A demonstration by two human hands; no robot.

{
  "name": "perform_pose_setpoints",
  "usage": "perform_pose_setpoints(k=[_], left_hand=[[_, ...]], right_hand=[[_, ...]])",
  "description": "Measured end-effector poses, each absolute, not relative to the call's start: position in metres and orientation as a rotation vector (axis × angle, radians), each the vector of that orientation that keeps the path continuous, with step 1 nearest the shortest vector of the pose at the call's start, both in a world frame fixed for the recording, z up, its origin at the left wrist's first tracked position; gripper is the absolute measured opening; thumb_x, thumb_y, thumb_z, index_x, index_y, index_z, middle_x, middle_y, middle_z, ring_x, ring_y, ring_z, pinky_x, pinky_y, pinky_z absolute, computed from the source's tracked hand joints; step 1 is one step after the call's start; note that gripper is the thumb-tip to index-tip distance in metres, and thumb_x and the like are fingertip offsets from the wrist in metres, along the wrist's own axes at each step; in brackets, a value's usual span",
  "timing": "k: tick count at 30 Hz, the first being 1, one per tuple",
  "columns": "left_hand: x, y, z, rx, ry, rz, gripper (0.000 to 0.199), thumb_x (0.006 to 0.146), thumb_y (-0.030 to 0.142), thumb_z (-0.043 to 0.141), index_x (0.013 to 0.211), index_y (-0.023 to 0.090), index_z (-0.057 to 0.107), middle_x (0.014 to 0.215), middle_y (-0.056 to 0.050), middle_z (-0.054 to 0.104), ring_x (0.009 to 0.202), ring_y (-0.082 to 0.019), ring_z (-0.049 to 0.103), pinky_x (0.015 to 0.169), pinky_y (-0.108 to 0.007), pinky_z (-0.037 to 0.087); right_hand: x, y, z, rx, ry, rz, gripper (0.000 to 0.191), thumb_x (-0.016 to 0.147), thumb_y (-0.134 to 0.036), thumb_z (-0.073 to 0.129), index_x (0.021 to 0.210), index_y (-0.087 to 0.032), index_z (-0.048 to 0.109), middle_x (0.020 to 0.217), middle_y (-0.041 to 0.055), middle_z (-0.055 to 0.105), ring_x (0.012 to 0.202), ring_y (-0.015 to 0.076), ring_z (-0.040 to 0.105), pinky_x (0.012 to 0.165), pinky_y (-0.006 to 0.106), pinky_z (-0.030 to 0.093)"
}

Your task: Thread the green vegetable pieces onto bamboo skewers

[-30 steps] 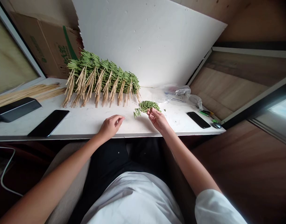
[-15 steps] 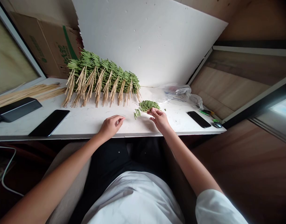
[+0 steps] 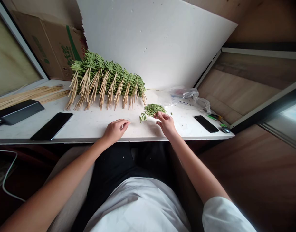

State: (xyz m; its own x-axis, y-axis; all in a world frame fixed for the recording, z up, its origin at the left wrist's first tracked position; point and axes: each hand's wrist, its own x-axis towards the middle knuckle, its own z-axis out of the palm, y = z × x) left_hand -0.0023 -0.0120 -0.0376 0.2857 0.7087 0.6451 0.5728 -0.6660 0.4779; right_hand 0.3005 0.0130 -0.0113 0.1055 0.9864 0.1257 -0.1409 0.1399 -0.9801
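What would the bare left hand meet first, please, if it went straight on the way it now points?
The left hand would likely meet the row of short, green, stem-like pieces first, though their relative depth is unclear.

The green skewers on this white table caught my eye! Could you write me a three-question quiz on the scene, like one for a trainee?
1. Which hand holds the single skewer?
A) left
B) right
2. True or false: in the picture, the loose green heap lies left of the big stack of skewers.
3. Fill in: the cardboard box bears a ____ stripe.

Key:
1. B, the right hand.
2. False; it lies to the right.
3. Green.
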Motion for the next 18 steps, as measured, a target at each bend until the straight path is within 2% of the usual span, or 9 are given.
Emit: perform_pose_setpoints(k=[4, 18], left_hand=[[-0.0022, -0.0121, -0.0374, 2.375, 1.202, 1.32, 0.026, 0.108, 0.035, 0.057, 0.104, 0.02, 0.078, 0.098, -0.007, 0.08, 0.082, -0.019, 0.073, 0.073, -0.028, 0.054], [-0.0028, -0.0115, -0.0388, 2.388, 1.213, 1.314, 0.025, 0.108, 0.034, 0.058, 0.105, 0.021, 0.079, 0.096, -0.006, 0.079, 0.08, -0.018, 0.071, 0.072, -0.027, 0.052]], right_hand=[[0.3002, 0.0129, -0.0135, -1.051, -1.089, 1.117, 0.048, 0.071, -0.067, 0.089, 0.091, -0.024, 0.077, 0.102, 0.0066, 0.078, 0.105, 0.0243, 0.071, 0.068, 0.028, 0.052], [0.2972, 0.0081, -0.0084, -1.05, -1.092, 1.118, 0.048, 0.071, -0.067, 0.09, 0.086, -0.023, 0.077, 0.095, 0.0043, 0.076, 0.091, 0.0186, 0.068, 0.065, 0.026, 0.05]])
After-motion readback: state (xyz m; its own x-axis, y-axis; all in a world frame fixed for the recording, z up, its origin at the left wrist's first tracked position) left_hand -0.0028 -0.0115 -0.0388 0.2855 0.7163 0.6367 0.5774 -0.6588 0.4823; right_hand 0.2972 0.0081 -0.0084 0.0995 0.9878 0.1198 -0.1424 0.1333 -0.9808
